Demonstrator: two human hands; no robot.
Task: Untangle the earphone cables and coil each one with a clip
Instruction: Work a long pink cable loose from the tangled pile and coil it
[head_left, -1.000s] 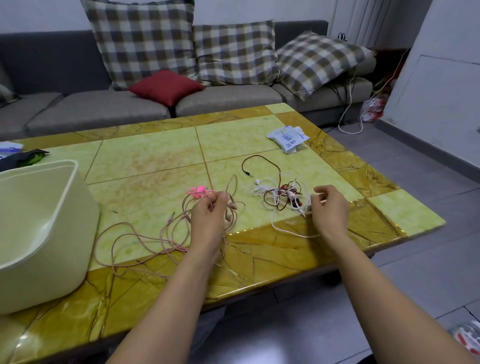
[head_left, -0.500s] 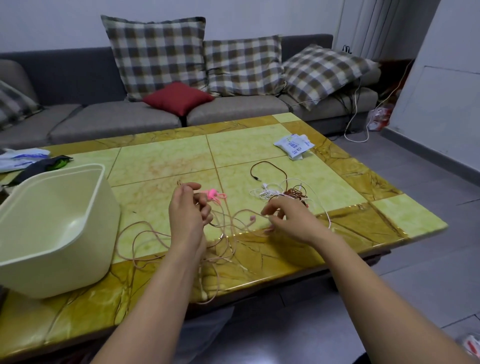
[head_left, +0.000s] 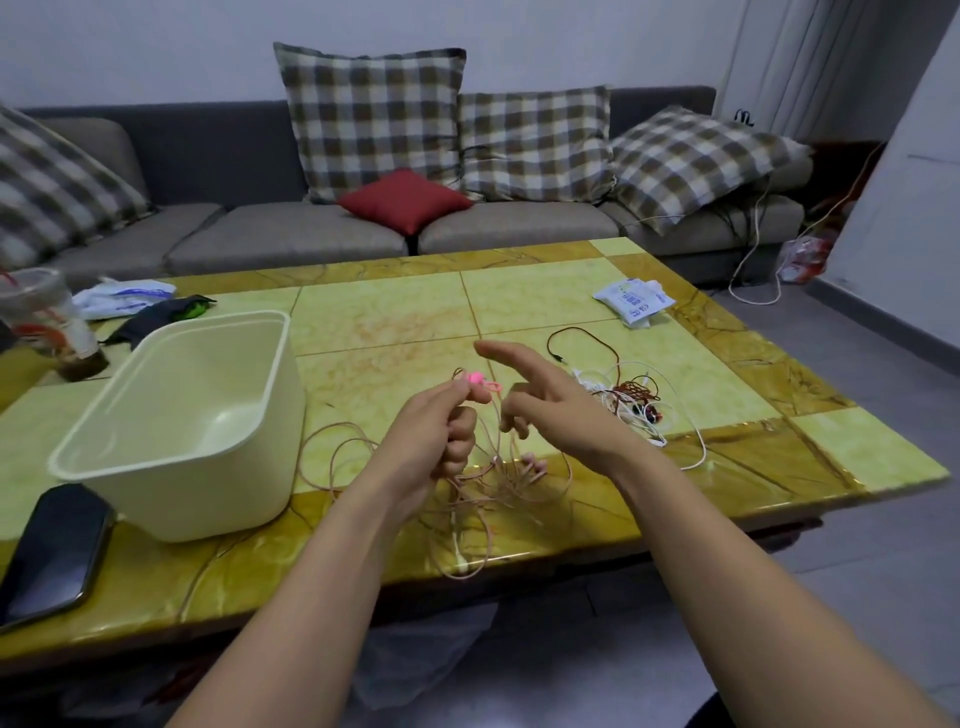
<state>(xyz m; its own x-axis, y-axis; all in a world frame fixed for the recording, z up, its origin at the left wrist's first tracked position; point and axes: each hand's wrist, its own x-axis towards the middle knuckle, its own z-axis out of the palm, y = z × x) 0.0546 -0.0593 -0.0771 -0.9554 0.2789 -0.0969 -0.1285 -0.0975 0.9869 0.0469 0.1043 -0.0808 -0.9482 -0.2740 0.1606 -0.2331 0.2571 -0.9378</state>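
Observation:
My left hand (head_left: 441, 431) is raised above the table's near edge, fingers curled round loops of the pale pink earphone cable (head_left: 488, 483), which hangs down in a loose tangle onto the table. A bright pink clip (head_left: 480, 380) shows just above that hand's fingertips. My right hand (head_left: 545, 402) hovers right beside it with the index finger stretched out and the other fingers loosely bent; I cannot tell whether it touches the cable. A tangle of white and dark red earphone cables (head_left: 631, 402) lies on the table to the right of my right hand.
A cream plastic tub (head_left: 171, 457) stands at the left, a black phone (head_left: 57, 545) in front of it. A plastic cup (head_left: 47, 322) and cloths lie at far left, a white packet (head_left: 634, 301) at far right. Behind the yellow tiled table (head_left: 389, 322) is a grey sofa.
My left hand has lifted the pink cable higher, with the clip at its fingertips. My right hand left the white and red tangle and came up beside the left hand, index finger extended.

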